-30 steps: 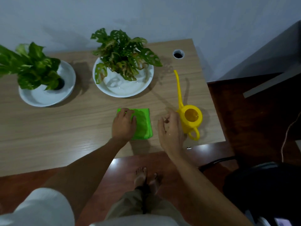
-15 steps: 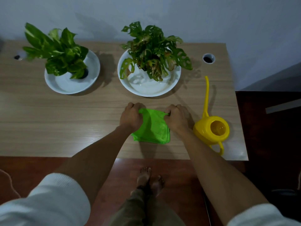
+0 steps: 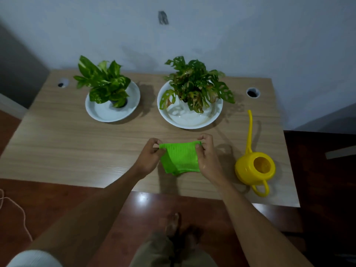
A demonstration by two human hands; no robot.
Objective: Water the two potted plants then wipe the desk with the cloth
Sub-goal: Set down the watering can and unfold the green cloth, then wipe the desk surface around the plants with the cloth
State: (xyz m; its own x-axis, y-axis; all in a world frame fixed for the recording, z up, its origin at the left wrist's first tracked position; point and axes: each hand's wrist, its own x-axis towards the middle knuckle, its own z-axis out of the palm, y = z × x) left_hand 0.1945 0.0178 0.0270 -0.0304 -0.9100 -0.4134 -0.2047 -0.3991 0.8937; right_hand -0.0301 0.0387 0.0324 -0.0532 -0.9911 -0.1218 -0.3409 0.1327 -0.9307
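Both arms bare, reaching forward from the lower corners and converging toward centre. Left hand has fingers curled, thumb and fingertips pinched together at the far left corner of the cloth. Right hand mirrors it, pinching the far right corner (thumb side facing inward), back of hand toward camera. Wrists roughly straight, hands level with each other and apart by the cloth's width. White short sleeve visible at left shoulder.

We see a dim, bluish scene — soft shadows fall behind both plants onto the desk. A small glare spot shines on the red floor. Straight edges bow outward at the frame's corners — wide-angle distortion.
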